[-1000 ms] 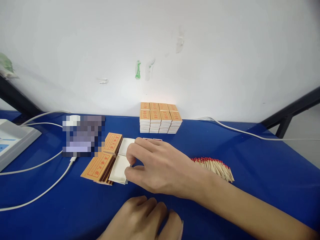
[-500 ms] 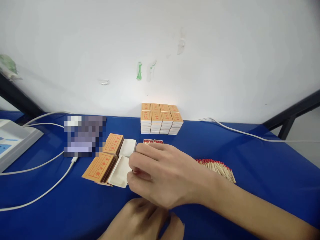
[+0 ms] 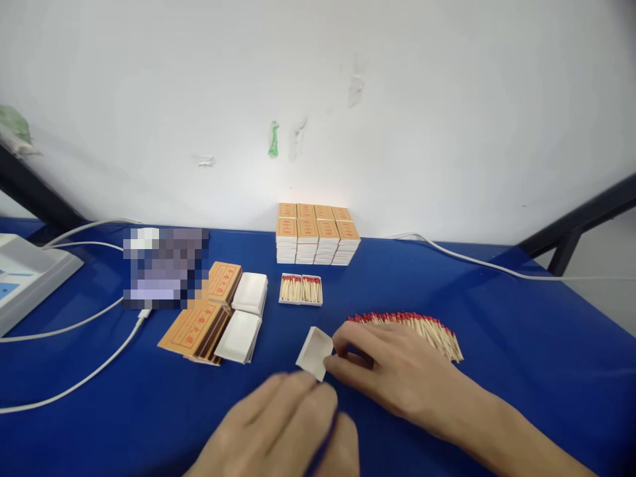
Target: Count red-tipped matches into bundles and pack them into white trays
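Note:
A white matchbox tray point(image 3: 314, 353), tilted, is pinched at its right edge by the thumb and fingers of my right hand point(image 3: 402, 374). My left hand point(image 3: 283, 424) is in front of it with its fingers curled; its knuckles cover the tray's near corner, and what lies inside the fingers is hidden. Behind my right hand is a row of red-tipped matches point(image 3: 422, 326). Two trays filled with matches point(image 3: 301, 289) sit side by side farther back. To the left are stacks of white trays point(image 3: 239, 336) beside orange matchbox sleeves point(image 3: 196, 329).
Orange-topped matchboxes point(image 3: 317, 232) are stacked against the white wall. At the left lie a blurred-out device point(image 3: 166, 268), a white machine point(image 3: 37, 271) and a white cable point(image 3: 74, 395). Another cable point(image 3: 477, 266) crosses the blue table point(image 3: 546, 371) at the right.
My right hand has moved right, away from the tray stacks, with a white tray in its fingers. The filled trays show fully now. My left hand has risen slightly.

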{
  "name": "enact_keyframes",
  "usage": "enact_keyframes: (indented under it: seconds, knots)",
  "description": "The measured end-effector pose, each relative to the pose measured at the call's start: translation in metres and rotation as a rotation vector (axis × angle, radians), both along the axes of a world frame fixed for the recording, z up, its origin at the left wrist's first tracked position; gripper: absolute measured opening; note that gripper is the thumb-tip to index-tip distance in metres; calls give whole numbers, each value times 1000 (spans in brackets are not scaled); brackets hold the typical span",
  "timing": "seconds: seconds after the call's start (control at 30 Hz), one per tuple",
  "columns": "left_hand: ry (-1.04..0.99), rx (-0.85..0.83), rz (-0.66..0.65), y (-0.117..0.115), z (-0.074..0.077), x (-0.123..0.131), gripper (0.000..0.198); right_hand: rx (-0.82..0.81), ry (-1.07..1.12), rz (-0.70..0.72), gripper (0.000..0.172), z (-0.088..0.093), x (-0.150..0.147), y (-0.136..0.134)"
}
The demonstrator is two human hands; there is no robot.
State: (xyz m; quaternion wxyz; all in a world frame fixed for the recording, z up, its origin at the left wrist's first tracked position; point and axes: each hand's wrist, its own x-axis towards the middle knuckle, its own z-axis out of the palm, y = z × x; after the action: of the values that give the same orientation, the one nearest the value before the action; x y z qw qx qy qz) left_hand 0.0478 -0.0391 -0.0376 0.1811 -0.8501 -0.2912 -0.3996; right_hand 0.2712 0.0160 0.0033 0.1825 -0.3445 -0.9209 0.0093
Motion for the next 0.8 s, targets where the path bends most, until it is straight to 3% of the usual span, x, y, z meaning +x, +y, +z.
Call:
enact_keyframes:
  seconds: [0.1,0.17,0.3,0.47,0.6,0.67,0.8]
  knots:
    - [74,-164,63,8,10,-1,42,138,-39,68,41,-8,3,-4]
    - [121,-253,51,11,9,0,58,172,-36,83,47,-10,4,-7]
    - [173,-304,49,10,2,3,71,152,-43,70,47,-11,7,-9]
    - [247,-342,52,11,1,3,58,91,-51,44,35,-11,17,-6]
    - [253,-313,79,13,3,3,41,-53,27,14,22,-8,28,-2]
    - [244,-312,83,14,4,4,38,-81,160,-65,20,-6,32,0]
    - [179,-387,51,15,6,5,37,28,370,-368,14,-3,36,5]
